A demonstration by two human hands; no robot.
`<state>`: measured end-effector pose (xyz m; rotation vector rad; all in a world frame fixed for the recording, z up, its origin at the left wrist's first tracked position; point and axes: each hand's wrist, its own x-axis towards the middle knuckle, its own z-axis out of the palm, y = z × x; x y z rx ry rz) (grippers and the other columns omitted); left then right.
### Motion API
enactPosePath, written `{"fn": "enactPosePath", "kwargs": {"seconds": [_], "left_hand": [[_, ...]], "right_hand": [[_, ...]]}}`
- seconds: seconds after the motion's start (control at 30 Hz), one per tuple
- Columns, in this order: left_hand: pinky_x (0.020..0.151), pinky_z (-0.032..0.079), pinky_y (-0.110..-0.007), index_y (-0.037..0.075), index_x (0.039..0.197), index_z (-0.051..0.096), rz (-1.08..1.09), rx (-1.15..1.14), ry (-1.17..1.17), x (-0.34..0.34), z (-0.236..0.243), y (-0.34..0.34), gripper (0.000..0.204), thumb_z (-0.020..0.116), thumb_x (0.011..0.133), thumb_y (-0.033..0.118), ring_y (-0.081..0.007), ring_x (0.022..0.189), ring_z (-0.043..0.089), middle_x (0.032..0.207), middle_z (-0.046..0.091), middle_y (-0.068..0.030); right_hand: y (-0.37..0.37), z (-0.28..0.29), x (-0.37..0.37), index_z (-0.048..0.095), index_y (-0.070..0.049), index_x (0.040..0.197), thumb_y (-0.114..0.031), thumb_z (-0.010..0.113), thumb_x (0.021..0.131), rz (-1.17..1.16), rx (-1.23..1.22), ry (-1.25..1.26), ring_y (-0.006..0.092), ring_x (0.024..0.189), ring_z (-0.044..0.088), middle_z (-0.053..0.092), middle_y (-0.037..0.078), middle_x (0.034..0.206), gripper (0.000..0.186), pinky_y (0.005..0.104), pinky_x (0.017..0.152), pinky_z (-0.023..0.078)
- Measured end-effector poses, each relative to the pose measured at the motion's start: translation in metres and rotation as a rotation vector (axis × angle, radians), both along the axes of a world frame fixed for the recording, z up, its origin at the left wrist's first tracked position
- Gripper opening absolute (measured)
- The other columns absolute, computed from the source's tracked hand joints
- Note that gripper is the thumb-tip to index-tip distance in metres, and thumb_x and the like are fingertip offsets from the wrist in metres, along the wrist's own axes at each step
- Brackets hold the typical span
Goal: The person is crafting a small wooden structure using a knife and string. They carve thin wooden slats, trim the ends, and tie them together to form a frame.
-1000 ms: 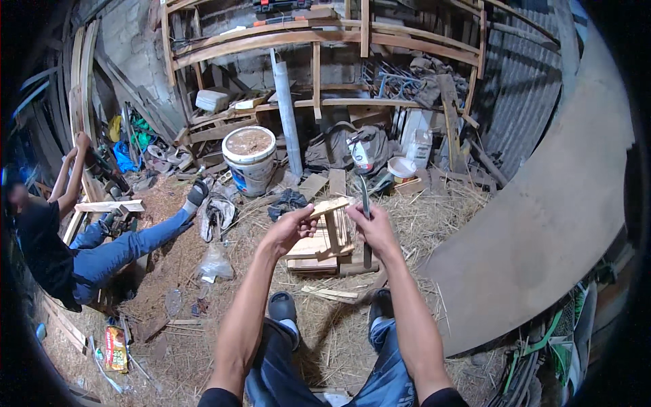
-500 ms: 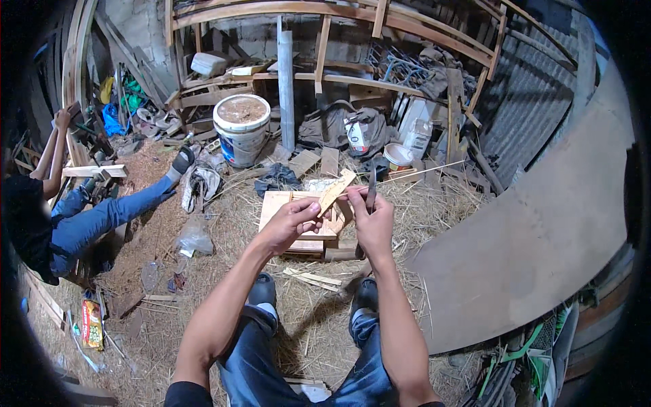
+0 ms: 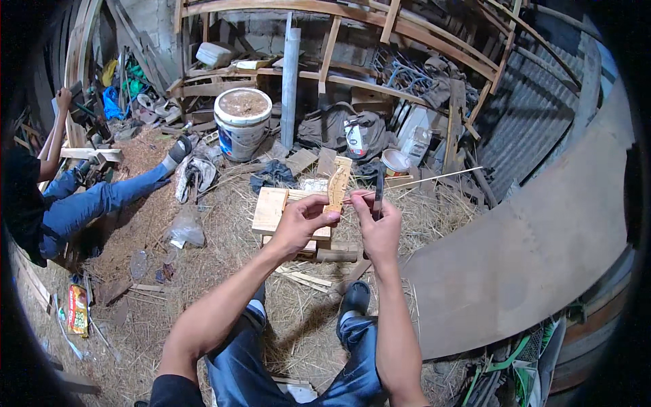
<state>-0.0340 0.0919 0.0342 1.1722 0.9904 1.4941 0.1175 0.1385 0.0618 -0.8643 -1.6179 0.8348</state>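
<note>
The person's left hand [image 3: 302, 227] is grasping, between the thumb and the fingers, the lower end of a flat piece of pale wood [image 3: 337, 184], which stands nearly upright in front of the body, above the straw floor [image 3: 305, 336]. This piece has a wavy edge and small dark marks on its face. The right hand [image 3: 380, 227] is closed around a dark, narrow, flat tool [image 3: 380, 182], also upright, and its thumb and forefinger pinch a thin, straight stick [image 3: 447, 176] that extends to the right; whether its near end touches the wood, I cannot tell. Beneath the hands there is a low wooden stand [image 3: 271, 210] with a smooth, light, square-edged top. Farther back is a round white bucket [image 3: 243, 125], filled with brown, grainy material, just beside a grey cylindrical pipe [image 3: 289, 88]. On the right, a broad, dull brown sheet [image 3: 508, 264] lies near ridged corrugated metal [image 3: 536, 108].
</note>
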Motion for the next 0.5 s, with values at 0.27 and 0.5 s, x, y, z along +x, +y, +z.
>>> {"fn": "enactPosePath", "kwargs": {"seconds": [0.27,0.5], "left_hand": [[0.077,0.048,-0.025,-0.004,0.11,0.056,0.083,0.015,0.034,0.0029,-0.0012,0.0,0.036,0.068,0.081,0.013,-0.0104,0.084,0.058,0.093,0.063,-0.0072],[0.073,0.048,-0.025,-0.006,0.108,0.056,0.051,0.023,0.052,0.0054,0.006,-0.0035,0.036,0.068,0.081,0.014,-0.0105,0.08,0.058,0.088,0.064,-0.007]], "right_hand": [[-0.0024,0.0009,-0.0016,0.068,-0.001,0.088,-0.014,0.064,0.082,0.012,0.026,-0.012,0.0079,0.063,0.056,0.066,0.005,0.074,0.015,0.0239,0.058,0.043],[0.0028,-0.0018,0.0011,0.066,-0.001,0.088,-0.015,0.062,0.085,-0.017,0.026,-0.011,0.002,0.056,0.043,0.059,-0.002,0.067,0.015,0.0206,0.05,0.033]]}}
